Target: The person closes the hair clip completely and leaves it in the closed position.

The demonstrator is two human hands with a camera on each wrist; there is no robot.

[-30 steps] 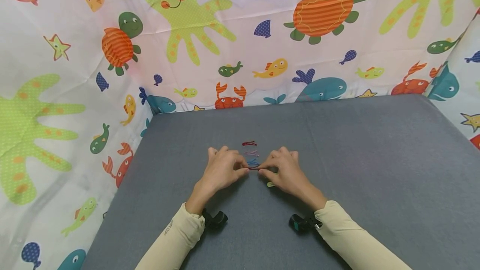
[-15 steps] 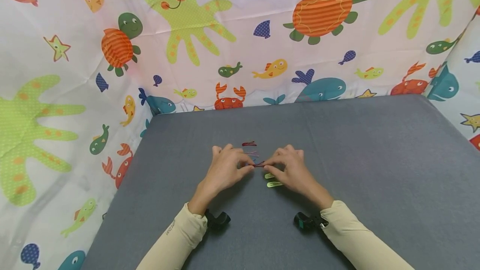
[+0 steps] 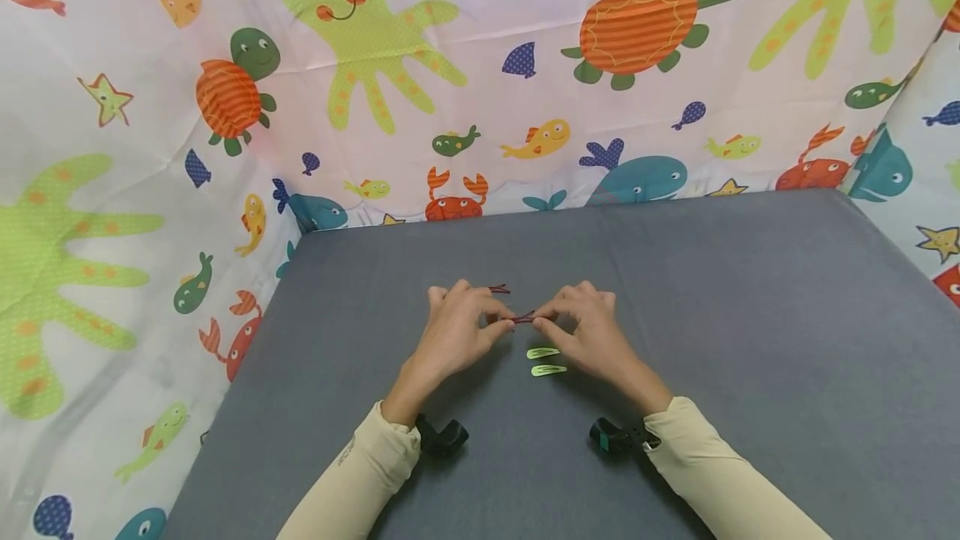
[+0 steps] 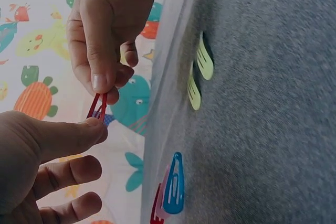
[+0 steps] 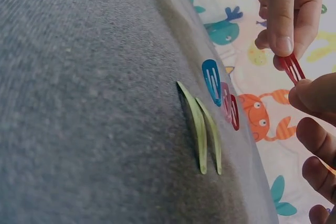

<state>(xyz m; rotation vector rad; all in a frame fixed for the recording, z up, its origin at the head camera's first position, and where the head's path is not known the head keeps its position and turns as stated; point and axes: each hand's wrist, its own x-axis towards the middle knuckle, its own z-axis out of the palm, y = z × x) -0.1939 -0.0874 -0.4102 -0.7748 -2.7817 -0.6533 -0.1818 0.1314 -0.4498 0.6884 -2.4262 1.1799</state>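
Note:
Both hands pinch one red snap hair clip (image 3: 522,318) between them, lifted just above the grey table (image 3: 750,315). My left hand (image 3: 501,324) holds its left end with thumb and fingertips. My right hand (image 3: 543,320) pinches the other end. In the left wrist view the red clip (image 4: 98,106) hangs between both thumbs. Two light green clips (image 3: 543,352) (image 3: 549,370) lie side by side on the table below the right hand. A blue clip (image 5: 211,81), a pink clip (image 5: 226,100) and a dark red clip (image 5: 234,113) lie in a row further back.
A sea-animal printed cloth (image 3: 480,90) walls the table at the back and both sides. Another red clip (image 3: 498,288) peeks out behind the left hand's fingers. Black wrist cameras (image 3: 442,437) (image 3: 615,437) sit under both cream sleeves.
Both hands moved slightly away from me, lifting the red clip. The two green clips came into full view, and the blue and pink clips went behind the hands in the head view.

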